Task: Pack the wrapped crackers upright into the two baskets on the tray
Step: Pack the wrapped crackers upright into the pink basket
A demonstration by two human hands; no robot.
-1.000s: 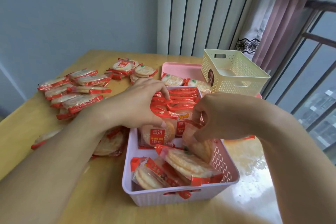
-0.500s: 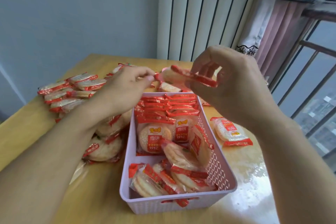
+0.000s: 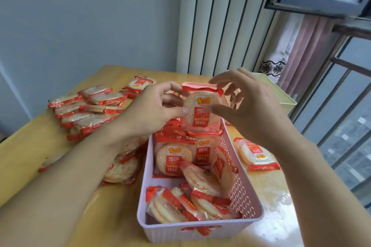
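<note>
I hold one wrapped cracker packet upright above the far end of the pink basket. My left hand pinches its left edge, thumb on the front. My right hand has its thumb on the packet's front and fingers behind its right edge, the index finger lifted. Inside the basket, rows of packets stand upright at the far end. Several packets lie tilted or flat at the near end. The cream basket shows partly behind my right hand.
A heap of loose packets covers the wooden table left of the basket. One packet lies flat to the basket's right. Window bars and a curtain stand close on the right.
Both hands lifted a packet out of the basket, held it flat, then turned it upright with its label facing me. The camera tilted up slightly.
</note>
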